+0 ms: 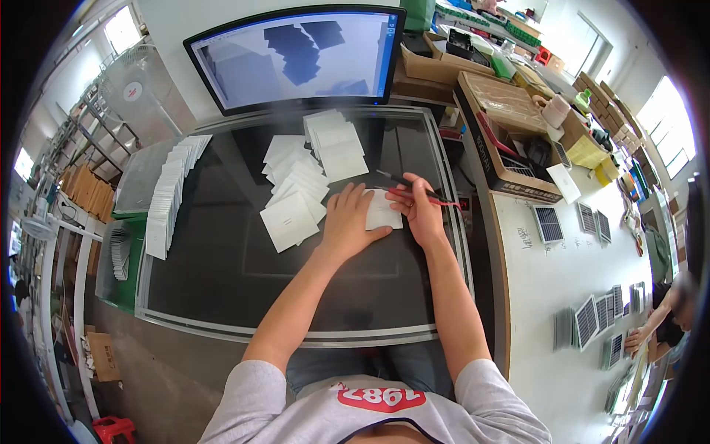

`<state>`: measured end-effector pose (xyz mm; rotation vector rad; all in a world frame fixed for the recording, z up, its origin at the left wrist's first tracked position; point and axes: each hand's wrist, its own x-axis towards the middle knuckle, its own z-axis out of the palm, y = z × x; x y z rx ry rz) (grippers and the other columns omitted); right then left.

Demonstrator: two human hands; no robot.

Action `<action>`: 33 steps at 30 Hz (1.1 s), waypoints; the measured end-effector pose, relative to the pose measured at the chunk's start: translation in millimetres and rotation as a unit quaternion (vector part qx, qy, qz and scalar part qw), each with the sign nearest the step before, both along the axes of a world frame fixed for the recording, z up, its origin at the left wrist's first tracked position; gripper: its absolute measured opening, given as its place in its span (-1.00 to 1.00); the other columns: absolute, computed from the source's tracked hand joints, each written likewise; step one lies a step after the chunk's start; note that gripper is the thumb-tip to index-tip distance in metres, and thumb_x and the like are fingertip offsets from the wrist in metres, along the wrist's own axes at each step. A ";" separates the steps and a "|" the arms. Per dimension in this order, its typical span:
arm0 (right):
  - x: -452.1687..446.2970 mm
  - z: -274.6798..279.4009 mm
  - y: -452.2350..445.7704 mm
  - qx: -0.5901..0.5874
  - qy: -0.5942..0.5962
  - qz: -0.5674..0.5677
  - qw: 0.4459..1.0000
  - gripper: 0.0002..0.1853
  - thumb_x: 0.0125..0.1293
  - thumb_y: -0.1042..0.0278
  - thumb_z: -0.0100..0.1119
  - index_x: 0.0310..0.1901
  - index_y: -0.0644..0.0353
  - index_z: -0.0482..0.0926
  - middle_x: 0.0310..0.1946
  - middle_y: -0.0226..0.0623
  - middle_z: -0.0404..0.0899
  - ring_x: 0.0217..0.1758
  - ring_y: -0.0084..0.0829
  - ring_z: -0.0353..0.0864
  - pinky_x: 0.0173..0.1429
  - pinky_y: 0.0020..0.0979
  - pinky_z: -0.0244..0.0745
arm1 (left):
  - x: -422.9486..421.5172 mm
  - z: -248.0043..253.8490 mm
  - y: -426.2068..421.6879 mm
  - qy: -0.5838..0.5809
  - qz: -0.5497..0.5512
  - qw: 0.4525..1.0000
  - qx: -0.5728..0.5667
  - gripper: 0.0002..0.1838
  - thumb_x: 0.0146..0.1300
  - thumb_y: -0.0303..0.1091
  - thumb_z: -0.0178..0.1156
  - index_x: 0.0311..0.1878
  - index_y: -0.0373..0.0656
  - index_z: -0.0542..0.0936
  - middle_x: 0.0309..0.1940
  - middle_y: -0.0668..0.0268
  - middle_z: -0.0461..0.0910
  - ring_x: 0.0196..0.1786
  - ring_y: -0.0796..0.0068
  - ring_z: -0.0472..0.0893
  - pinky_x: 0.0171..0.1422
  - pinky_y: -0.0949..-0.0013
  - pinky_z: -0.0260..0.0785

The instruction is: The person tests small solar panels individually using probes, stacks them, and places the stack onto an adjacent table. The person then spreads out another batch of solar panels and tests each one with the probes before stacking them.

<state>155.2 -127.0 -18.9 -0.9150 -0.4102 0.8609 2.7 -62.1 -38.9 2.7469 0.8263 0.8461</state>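
My left hand (346, 222) lies flat with its fingers spread, over the left edge of a white square panel (383, 214) on the dark glass tabletop (355, 285). At the panel's right side, my right hand (421, 211) is closed round pen-like test probes (403, 180), one black and one with red on it. The black one points up and to the left; the tips near the panel are hard to make out. Left of my left hand is a loose pile of white square panels (285, 222), and a fanned stack (336, 148) lies behind it.
A long leaning row of white panels (171, 192) lines the table's left side. Behind the table, a monitor (296, 59) shows dark square shapes. To the right, a bench (532, 296) carries boxes and small solar panels (586, 322); another person's hand (634, 340) is among them.
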 end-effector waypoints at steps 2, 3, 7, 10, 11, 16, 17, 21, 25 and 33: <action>12.0 -13.6 -8.4 -0.063 -0.120 0.024 0.990 -0.65 0.41 0.07 0.14 -0.20 0.27 0.55 -0.43 -0.35 0.55 -0.57 -0.59 0.54 -0.50 -0.56 0.40 | -1.7 3.3 0.6 -0.005 -0.007 1.000 -0.027 -0.16 -0.06 0.08 0.44 0.23 -0.24 0.46 0.28 0.12 0.37 0.38 0.12 0.29 0.40 0.05 0.09; 14.9 -11.1 -10.1 -0.091 -0.183 0.037 0.978 -0.67 0.39 0.11 0.17 -0.22 0.28 0.55 -0.50 -0.38 0.55 -0.59 -0.60 0.53 -0.52 -0.56 0.40 | -1.0 5.1 2.9 -0.010 -0.009 0.999 -0.037 -0.16 -0.07 0.08 0.45 0.23 -0.23 0.46 0.28 0.13 0.37 0.37 0.12 0.29 0.40 0.06 0.10; -1.8 -14.0 -5.7 -0.109 -0.234 -0.017 0.966 -0.76 0.37 0.24 0.19 -0.30 0.28 0.52 -0.63 -0.42 0.52 -0.63 -0.66 0.49 -0.58 -0.59 0.33 | -0.6 4.7 1.6 -0.011 -0.005 0.999 -0.046 -0.17 -0.09 0.06 0.47 0.23 -0.21 0.47 0.27 0.15 0.38 0.36 0.14 0.30 0.38 0.07 0.12; -1.1 -17.0 -3.6 -0.104 -0.240 -0.025 0.965 -0.78 0.39 0.27 0.16 -0.31 0.28 0.51 -0.63 -0.36 0.55 -0.63 -0.64 0.50 -0.56 -0.57 0.36 | -0.6 4.9 1.7 -0.012 -0.006 0.999 -0.043 -0.17 -0.10 0.05 0.47 0.22 -0.22 0.47 0.26 0.16 0.38 0.35 0.14 0.30 0.37 0.08 0.13; -0.4 -17.6 -3.6 -0.103 -0.236 -0.027 0.966 -0.78 0.39 0.28 0.15 -0.31 0.28 0.51 -0.63 -0.35 0.55 -0.63 -0.64 0.50 -0.56 -0.57 0.37 | -0.3 6.0 0.8 -0.009 -0.004 0.999 -0.044 -0.17 -0.09 0.05 0.47 0.22 -0.22 0.47 0.27 0.16 0.38 0.35 0.14 0.30 0.37 0.08 0.13; 0.2 -17.2 -2.8 -0.109 -0.241 -0.018 0.964 -0.77 0.40 0.28 0.14 -0.31 0.29 0.50 -0.62 -0.33 0.56 -0.62 -0.63 0.52 -0.56 -0.56 0.39 | -0.2 3.7 1.4 -0.006 -0.004 0.999 -0.044 -0.17 -0.07 0.06 0.46 0.23 -0.22 0.46 0.28 0.16 0.37 0.37 0.15 0.28 0.38 0.08 0.12; -0.8 -17.1 -2.7 -0.108 -0.243 -0.020 0.964 -0.77 0.40 0.28 0.14 -0.31 0.29 0.49 -0.62 -0.33 0.56 -0.62 -0.63 0.52 -0.56 -0.56 0.40 | -0.4 3.2 1.5 -0.003 -0.005 0.999 -0.046 -0.17 -0.06 0.06 0.45 0.24 -0.22 0.46 0.29 0.16 0.36 0.39 0.16 0.27 0.39 0.08 0.11; -5.5 -16.0 -3.0 -0.114 -0.238 -0.036 0.964 -0.79 0.39 0.31 0.14 -0.32 0.29 0.49 -0.60 -0.33 0.56 -0.61 -0.63 0.54 -0.54 -0.57 0.42 | -1.0 4.9 0.1 0.030 -0.006 0.999 -0.028 -0.18 0.03 0.11 0.38 0.28 -0.21 0.42 0.36 0.18 0.31 0.45 0.17 0.21 0.42 0.07 0.07; -7.9 -15.5 -2.1 -0.122 -0.246 -0.043 0.961 -0.81 0.38 0.33 0.16 -0.32 0.28 0.49 -0.60 -0.35 0.56 -0.60 -0.64 0.54 -0.54 -0.57 0.42 | 0.0 2.2 4.0 0.060 -0.026 0.998 -0.004 -0.19 0.08 0.13 0.33 0.31 -0.19 0.39 0.39 0.21 0.28 0.49 0.17 0.17 0.44 0.05 0.03; 12.3 -23.5 -4.0 -0.035 -0.156 -0.007 0.987 -0.75 0.43 0.18 0.10 -0.20 0.24 0.46 -0.59 -0.37 0.51 -0.61 -0.60 0.51 -0.52 -0.55 0.40 | -4.1 5.3 3.4 0.023 -0.046 0.998 -0.037 -0.18 -0.01 0.11 0.39 0.25 -0.20 0.44 0.31 0.19 0.35 0.41 0.15 0.25 0.42 0.06 0.07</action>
